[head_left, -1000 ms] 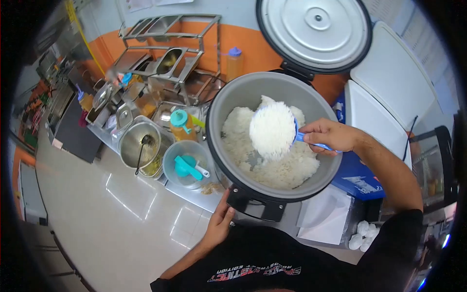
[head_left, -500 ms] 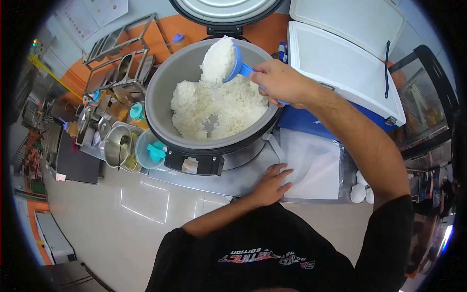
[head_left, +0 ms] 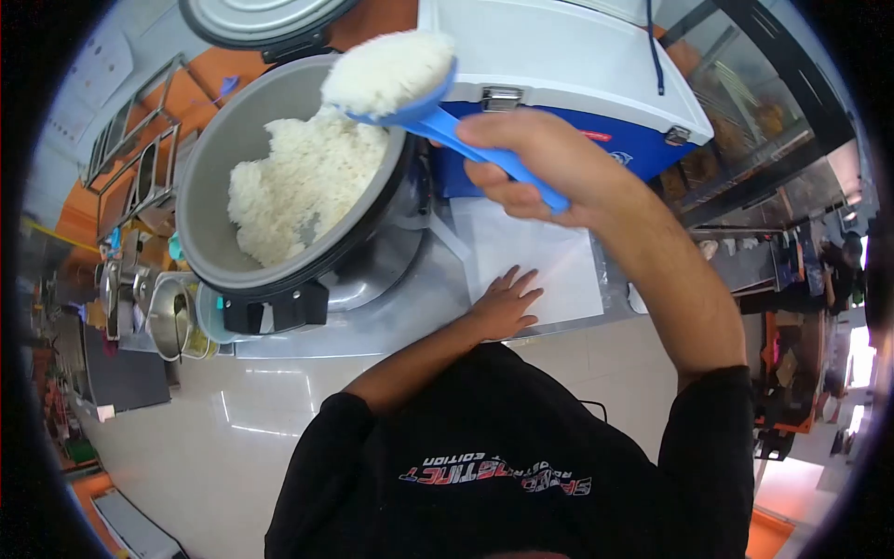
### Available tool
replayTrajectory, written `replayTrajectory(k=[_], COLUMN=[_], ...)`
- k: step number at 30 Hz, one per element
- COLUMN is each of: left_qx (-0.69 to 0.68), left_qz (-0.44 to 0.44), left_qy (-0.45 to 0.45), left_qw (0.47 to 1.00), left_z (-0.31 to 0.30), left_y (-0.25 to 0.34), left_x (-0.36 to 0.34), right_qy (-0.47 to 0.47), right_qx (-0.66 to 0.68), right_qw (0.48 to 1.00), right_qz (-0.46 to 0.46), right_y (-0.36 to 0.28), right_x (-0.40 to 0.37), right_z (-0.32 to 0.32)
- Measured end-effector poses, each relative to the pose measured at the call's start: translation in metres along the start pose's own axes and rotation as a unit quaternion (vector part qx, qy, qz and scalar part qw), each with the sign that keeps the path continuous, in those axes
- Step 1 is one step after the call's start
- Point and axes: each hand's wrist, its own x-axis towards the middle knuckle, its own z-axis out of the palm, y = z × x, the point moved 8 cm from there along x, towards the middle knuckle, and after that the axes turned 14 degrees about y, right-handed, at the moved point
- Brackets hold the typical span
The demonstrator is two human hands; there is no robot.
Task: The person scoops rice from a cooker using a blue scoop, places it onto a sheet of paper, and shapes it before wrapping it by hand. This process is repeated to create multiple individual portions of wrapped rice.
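Since half a second ago my right hand (head_left: 535,168) has carried the blue scoop (head_left: 430,119) from the far side of the cooker (head_left: 200,219) to its right rim, so the bowl of the scoop now hangs over that rim, partly past it. That hand is closed tight around the scoop's handle, fingers wrapped under and thumb on top. A rounded heap of rice (head_left: 386,67) sits in the scoop, piled above its edge. More rice (head_left: 303,182) lies in the cooker, banked toward its right wall, with bare grey wall showing on the left. The cooker's lid (head_left: 251,14) stands open at the far side. My left hand (head_left: 503,303) has stayed at the near edge of the worktop (head_left: 410,312); it lies flat and open, fingers spread, holding nothing, its fingertips on the near left corner of a white sheet (head_left: 549,256). I think that sheet is paper, though the view is too soft to be sure. It lies just right of the cooker, below my right hand. Behind it, along the worktop's far edge, stands a blue cooler (head_left: 559,56) with a white lid. A small metal pot (head_left: 172,321) sits at the worktop's left end, close to the cooker.
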Motion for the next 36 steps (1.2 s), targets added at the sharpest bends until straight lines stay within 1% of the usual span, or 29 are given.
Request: replayTrajectory(k=[2,3,4,5,6,7,8,9,10,11,12,14,16,18,19,21,22,23,24,25,27,28,29,30,31,32,34,35,36], left_qx=[-0.07,-0.098,-0.098,-0.169,-0.237,-0.236,-0.234,-0.183,-0.128,-0.064,-0.062,-0.037,-0.031,-0.029,-0.026,-0.048,-0.046,-0.068,-0.091,-0.089,-0.151,-0.15,-0.118,-0.085,-0.049,-0.051,0.028,0.053,0.052], left_qz=[-0.067,-0.104,-0.102,-0.165,-0.227,-0.195,-0.194,-0.178,-0.157,-0.118,-0.118,-0.028,-0.011,-0.005,-0.006,0.025,0.024,0.038,0.051,0.049,0.033,0.032,-0.044,-0.12,-0.184,-0.186,-0.201,-0.169,-0.17], left_qy=[0.092,0.157,0.154,0.221,0.285,0.259,0.258,0.115,-0.032,-0.055,-0.054,-0.114,-0.113,-0.083,-0.085,-0.04,-0.044,-0.083,-0.121,-0.124,-0.037,-0.039,0.033,0.106,0.133,0.134,0.099,0.08,0.082], left_qw=[0.991,0.977,0.978,0.946,0.901,0.916,0.917,0.96,0.979,0.989,0.99,0.992,0.993,0.996,0.996,0.998,0.998,0.994,0.987,0.987,0.987,0.987,0.991,0.983,0.973,0.972,0.974,0.981,0.981], left_z=[-0.006,-0.013,0.0,0.005,0.014,0.016,0.014,0.017,0.03,0.04,0.045,0.06,0.063,0.058,0.06,0.059,0.054,0.055,0.06,0.064,0.048,0.043,0.029,0.011,0.007,0.007,0.014,0.018,0.02], left_y=[-0.007,-0.013,-0.016,-0.03,-0.046,-0.043,-0.045,-0.031,-0.022,-0.015,-0.012,0.006,0.016,0.022,0.021,0.02,0.021,0.025,0.027,0.024,0.026,0.029,0.017,0.008,-0.002,-0.002,-0.013,-0.012,-0.014], left_x=[0.002,0.003,0.004,0.004,-0.001,0.006,0.009,0.019,0.02,0.018,0.016,0.005,-0.004,-0.006,-0.01,-0.014,-0.013,-0.014,-0.018,-0.02,-0.015,-0.015,-0.011,-0.008,-0.008,-0.005,-0.001,0.006,0.009], right_qy=[-0.004,-0.001,0.028,0.055,0.055,0.062,0.07,0.069,0.075,0.08,0.079,0.097,0.088,0.11,0.131,0.129,0.129,0.126,0.145,0.164,0.18,0.198,0.198,0.216,0.236,0.235,0.238,0.236,0.235], right_qx=[0.028,0.029,0.033,0.036,0.038,0.061,0.082,0.083,0.1,0.116,0.116,0.15,0.168,0.196,0.177,0.195,0.211,0.214,0.196,0.179,0.196,0.21,0.21,0.208,0.206,0.203,0.189,0.185,0.178], right_qw=[0.999,0.999,0.999,0.997,0.997,0.994,0.991,0.991,0.989,0.986,0.987,0.982,0.98,0.974,0.975,0.972,0.969,0.969,0.97,0.97,0.964,0.957,0.958,0.954,0.95,0.95,0.953,0.954,0.955], right_qz=[0.021,0.019,0.029,0.039,0.039,0.059,0.078,0.076,0.079,0.083,0.082,0.054,0.056,0.028,0.021,0.017,0.015,0.014,-0.007,-0.029,-0.016,-0.002,-0.002,-0.001,0.001,0.003,-0.02,-0.02,-0.023], right_y=[0.017,0.025,0.037,0.049,0.061,0.078,0.093,0.106,0.121,0.136,0.152,0.186,0.222,0.25,0.267,0.301,0.311,0.321,0.325,0.328,0.338,0.343,0.346,0.345,0.347,0.347,0.342,0.34,0.336], right_x=[-0.018,-0.026,-0.033,-0.039,-0.044,-0.048,-0.05,-0.051,-0.051,-0.049,-0.044,-0.03,-0.013,0.009,0.022,0.043,0.049,0.053,0.054,0.054,0.05,0.047,0.041,0.031,0.021,0.012,-0.004,-0.01,-0.018], right_z=[-0.025,-0.036,-0.052,-0.066,-0.077,-0.089,-0.099,-0.108,-0.118,-0.126,-0.132,-0.147,-0.156,-0.165,-0.174,-0.189,-0.194,-0.199,-0.206,-0.213,-0.223,-0.228,-0.231,-0.234,-0.239,-0.242,-0.249,-0.252,-0.253])
